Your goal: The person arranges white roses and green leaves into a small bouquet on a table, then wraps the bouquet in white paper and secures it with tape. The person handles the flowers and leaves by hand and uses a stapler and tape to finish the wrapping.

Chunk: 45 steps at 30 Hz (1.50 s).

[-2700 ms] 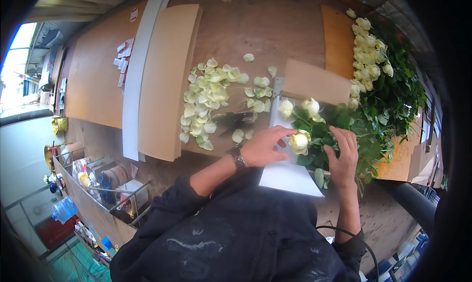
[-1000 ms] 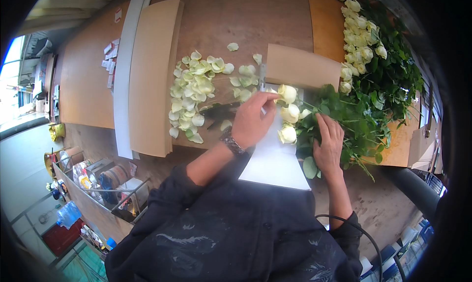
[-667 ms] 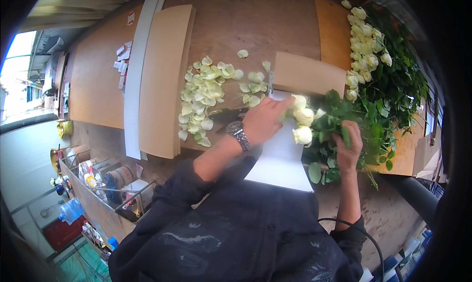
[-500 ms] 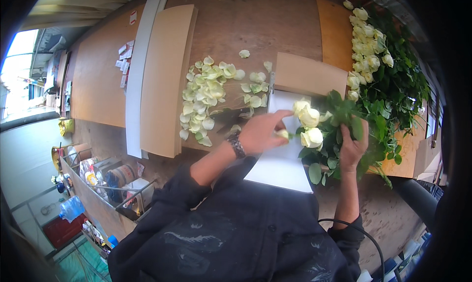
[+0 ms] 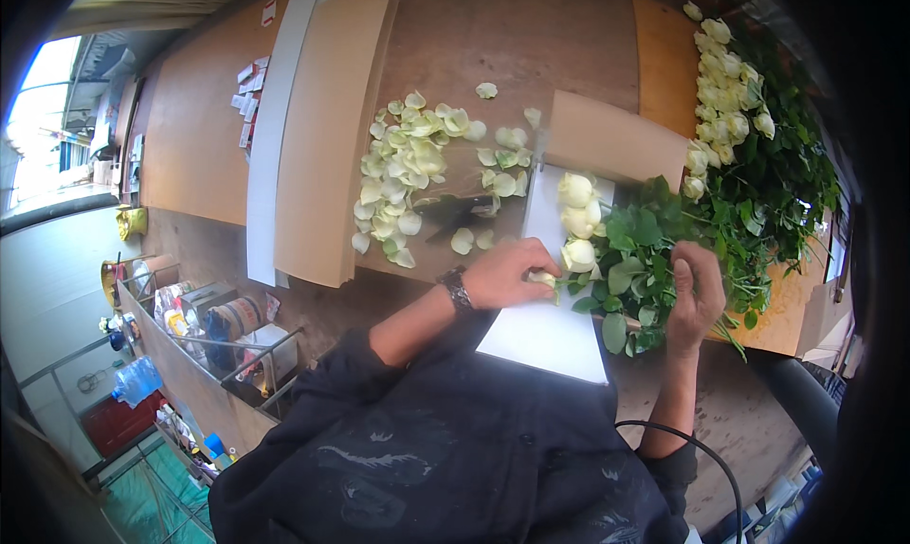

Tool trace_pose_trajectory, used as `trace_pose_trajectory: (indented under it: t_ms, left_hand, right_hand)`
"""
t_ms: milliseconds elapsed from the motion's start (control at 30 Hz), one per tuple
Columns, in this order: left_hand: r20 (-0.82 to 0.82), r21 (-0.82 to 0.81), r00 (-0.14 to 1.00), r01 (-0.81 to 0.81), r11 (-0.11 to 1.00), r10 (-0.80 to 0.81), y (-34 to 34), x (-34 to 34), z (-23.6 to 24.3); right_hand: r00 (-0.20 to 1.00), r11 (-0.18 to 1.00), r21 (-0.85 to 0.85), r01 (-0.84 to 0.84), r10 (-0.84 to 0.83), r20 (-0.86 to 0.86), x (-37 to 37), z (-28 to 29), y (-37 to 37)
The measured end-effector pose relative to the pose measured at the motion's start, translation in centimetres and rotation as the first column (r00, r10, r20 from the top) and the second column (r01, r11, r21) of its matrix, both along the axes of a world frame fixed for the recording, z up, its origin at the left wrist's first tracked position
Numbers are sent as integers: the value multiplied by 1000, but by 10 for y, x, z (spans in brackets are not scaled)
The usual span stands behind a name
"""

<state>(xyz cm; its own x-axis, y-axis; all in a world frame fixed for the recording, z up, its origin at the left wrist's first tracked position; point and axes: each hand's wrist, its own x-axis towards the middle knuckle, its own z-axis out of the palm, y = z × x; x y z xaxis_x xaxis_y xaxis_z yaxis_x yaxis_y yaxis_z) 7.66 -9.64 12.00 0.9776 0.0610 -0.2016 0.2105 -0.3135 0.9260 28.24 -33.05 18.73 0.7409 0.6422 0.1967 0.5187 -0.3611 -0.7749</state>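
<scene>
Fingers (image 5: 545, 260) of the left hand (image 5: 507, 274) partly hide a bud (image 5: 543, 278).

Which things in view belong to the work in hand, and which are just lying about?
Apparently in use:
pale rose in the left hand
leafy stems near the right hand
white roses on the white sheet
loose petals

Apparently lying about:
small boxes
bluish plastic bottle
</scene>
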Motion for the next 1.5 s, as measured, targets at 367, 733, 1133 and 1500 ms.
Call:
trace_pose_trajectory:
  t_ms: [367,733,1133,1500]
  left_hand:
    - [-60,-88,998,-8,996,3,1,5,-3]
    - [-117,-85,988,-109,990,99,-3,1,1]
    - [74,0,995,-66,998,65,-4,4,-9]
    - [53,20,999,9,1000,-10,0,5,-7]
  right_hand:
    - [910,906,-391,-162,291,296,-10,-39,30]
    - [911,977,-100,-187,211,355,-6,-39,40]
    - [889,916,-333,-223,331,316,-32,-16,23]
    - [923,904,-424,-48,203,328,-32,-39,40]
